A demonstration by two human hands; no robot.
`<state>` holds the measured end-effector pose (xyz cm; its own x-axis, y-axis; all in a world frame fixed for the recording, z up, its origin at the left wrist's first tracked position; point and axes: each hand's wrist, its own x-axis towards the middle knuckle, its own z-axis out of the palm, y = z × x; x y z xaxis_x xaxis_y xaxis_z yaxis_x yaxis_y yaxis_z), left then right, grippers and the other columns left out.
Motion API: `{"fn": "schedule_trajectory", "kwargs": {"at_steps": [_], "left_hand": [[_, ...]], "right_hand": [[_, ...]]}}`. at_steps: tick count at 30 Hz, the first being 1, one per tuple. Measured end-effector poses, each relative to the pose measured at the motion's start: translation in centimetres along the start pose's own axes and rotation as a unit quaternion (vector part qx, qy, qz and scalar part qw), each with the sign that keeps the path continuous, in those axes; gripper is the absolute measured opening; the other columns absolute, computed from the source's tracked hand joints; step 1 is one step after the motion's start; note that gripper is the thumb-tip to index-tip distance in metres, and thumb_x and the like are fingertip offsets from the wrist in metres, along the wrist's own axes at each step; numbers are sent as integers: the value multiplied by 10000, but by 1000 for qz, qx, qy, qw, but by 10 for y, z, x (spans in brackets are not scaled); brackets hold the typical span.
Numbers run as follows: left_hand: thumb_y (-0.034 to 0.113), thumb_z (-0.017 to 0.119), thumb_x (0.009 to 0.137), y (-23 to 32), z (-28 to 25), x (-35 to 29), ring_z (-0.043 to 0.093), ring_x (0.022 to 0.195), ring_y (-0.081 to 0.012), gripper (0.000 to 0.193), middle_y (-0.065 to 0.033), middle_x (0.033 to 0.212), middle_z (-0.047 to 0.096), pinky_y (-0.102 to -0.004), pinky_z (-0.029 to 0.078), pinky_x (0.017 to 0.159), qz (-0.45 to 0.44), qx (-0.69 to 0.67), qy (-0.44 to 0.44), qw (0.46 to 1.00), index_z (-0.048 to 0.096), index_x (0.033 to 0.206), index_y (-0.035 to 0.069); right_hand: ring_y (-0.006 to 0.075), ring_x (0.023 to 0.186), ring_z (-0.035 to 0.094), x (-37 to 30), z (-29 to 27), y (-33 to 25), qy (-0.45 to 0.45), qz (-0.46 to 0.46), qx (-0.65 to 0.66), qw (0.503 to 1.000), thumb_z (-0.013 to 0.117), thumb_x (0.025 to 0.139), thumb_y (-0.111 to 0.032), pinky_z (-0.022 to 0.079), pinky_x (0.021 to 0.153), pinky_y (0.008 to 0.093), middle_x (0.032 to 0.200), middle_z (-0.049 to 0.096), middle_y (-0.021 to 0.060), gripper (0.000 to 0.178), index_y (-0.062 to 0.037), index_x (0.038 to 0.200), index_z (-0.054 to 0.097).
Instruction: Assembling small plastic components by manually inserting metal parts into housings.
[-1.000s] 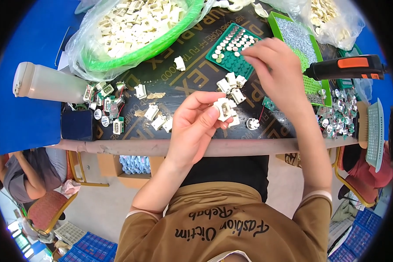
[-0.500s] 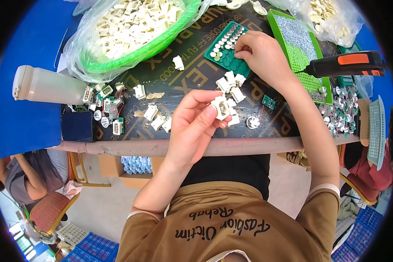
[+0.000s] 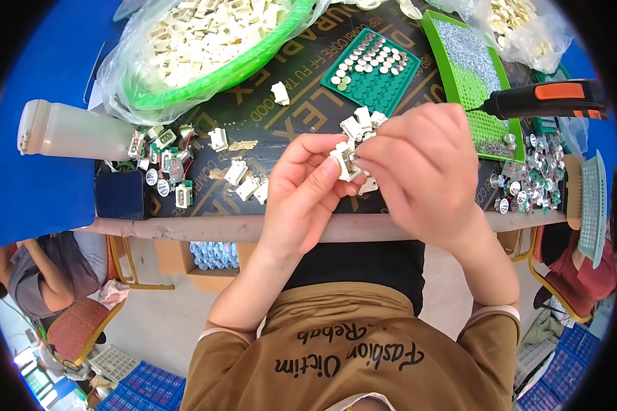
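Between the thumb and fingers of my left hand (image 3: 291,198) is a small cream plastic housing (image 3: 341,164), held up over the table's front edge. My right hand (image 3: 425,171) is closed in a pinch right at the housing's open side; its fingertips cover whatever they hold. Just beyond the hands lie several more cream housings (image 3: 363,120), partly hidden by my right hand. A dark green tray (image 3: 395,89) with rows of small round metal discs (image 3: 373,51) stands behind them. Loose cream housings (image 3: 236,172) lie left of my left hand.
A green basket (image 3: 253,72) piled with cream parts stands far left, near a translucent bottle (image 3: 75,130). Right are a bright green tray of screws (image 3: 463,44), a black and orange electric screwdriver (image 3: 545,101) and a heap of circuit boards with reflectors (image 3: 538,178). People sit on both sides.
My right hand has come back from the disc tray to the housing in my left hand. The left hand has stayed nearly in place.
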<state>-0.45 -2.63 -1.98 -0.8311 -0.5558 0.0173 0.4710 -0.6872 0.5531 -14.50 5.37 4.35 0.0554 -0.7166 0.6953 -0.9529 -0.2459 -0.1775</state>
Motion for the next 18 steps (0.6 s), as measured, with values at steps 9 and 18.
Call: {"fn": "schedule_trajectory", "kwargs": {"at_steps": [9, 18], "left_hand": [[63, 503, 916, 1, -1, -2, 620, 861, -173, 227, -129, 1018, 603, -263, 531, 720, 0, 5, -8, 1000, 502, 1127, -20], [53, 513, 908, 0, -5, -1, 610, 854, -160, 206, -123, 1004, 607, -260, 520, 711, 6, 22, 0, 1000, 532, 1100, -20]], "right_hand": [[173, 669, 545, -11, 6, -10, 5, -40, -85, 996, 613, 636, -116, 384, 639, 313, 806, 584, 21, 234, -55, 859, 650], [161, 757, 552, -26, 7, -15, -50, -33, -111, 992, 585, 679, -156, 404, 703, 334, 871, 575, 23, 304, -43, 959, 620]]}}
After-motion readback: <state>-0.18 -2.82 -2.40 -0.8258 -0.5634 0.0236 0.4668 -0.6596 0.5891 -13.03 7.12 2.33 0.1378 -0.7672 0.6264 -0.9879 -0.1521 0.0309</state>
